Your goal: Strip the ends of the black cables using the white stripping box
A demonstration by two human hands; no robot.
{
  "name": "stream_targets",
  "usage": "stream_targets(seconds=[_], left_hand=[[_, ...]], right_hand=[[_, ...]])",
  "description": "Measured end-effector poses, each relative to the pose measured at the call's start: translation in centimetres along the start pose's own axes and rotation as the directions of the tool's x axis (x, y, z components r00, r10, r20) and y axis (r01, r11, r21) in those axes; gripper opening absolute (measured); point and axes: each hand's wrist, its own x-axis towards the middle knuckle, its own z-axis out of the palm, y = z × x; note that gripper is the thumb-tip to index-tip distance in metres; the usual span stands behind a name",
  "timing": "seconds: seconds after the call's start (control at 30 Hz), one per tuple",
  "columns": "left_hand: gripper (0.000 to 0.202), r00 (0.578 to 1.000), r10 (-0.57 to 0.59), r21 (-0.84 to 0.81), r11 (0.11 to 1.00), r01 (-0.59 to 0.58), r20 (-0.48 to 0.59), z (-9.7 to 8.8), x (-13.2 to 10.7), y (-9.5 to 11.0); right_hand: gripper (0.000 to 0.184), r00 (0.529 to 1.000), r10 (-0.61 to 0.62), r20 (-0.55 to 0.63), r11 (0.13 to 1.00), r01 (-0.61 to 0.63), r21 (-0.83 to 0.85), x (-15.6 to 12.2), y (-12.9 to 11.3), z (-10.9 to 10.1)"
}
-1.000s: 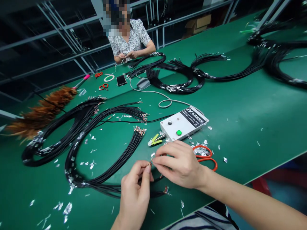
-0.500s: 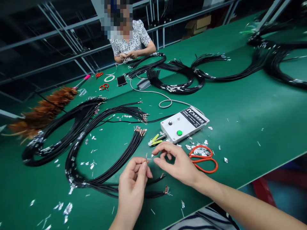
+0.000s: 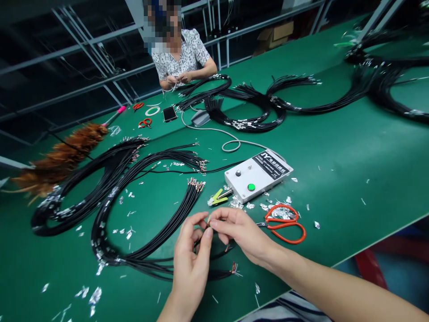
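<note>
My left hand (image 3: 194,255) pinches the end of a black cable (image 3: 197,244), its tip mostly hidden by the fingers. Thumb and fingertips of my right hand (image 3: 239,230) meet at the same cable tip, closed on its thin wires (image 3: 209,220). Below the hands, more black cable ends with fanned coloured wires (image 3: 235,269) lie on the green table. They belong to a curved bundle of black cables (image 3: 106,210) at the left. Beyond my hands sits a white control box (image 3: 256,176) with a green button and a yellow-green clip (image 3: 218,197) at its front.
Red-handled scissors (image 3: 286,223) lie right of my right hand among foil scraps (image 3: 278,212). Other cable bundles (image 3: 248,123) spread across the green table (image 3: 335,152). An orange feather duster (image 3: 67,154) rests at the left. A co-worker (image 3: 184,58) sits across, hands holding a thin white strand.
My right hand has moved left and down to the cable tip, and its fingers have closed on the wires. My left hand has shifted slightly right.
</note>
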Motion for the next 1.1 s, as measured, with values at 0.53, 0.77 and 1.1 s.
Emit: stream_targets(seconds=[0.53,0.77,1.1], left_hand=[[0.011,0.977,0.213,0.21,0.957,-0.201,-0.034,0.8,0.4,-1.1],[0.016,0.999,0.037,0.073,0.997,-0.039,0.024,0.5,1.3,-2.5],[0.016,0.977,0.189,0.175,0.963,-0.204,0.097,-0.4,1.9,-2.3]], right_hand=[[0.013,0.917,-0.394,0.066,0.515,0.279,-0.811,-0.6,-0.2,-1.0],[0.013,0.874,-0.42,0.243,0.062,0.295,-0.954,-1.0,-0.4,-2.1],[0.021,0.715,-0.415,0.562,-0.343,0.449,-0.825,0.4,-1.9,-2.8]])
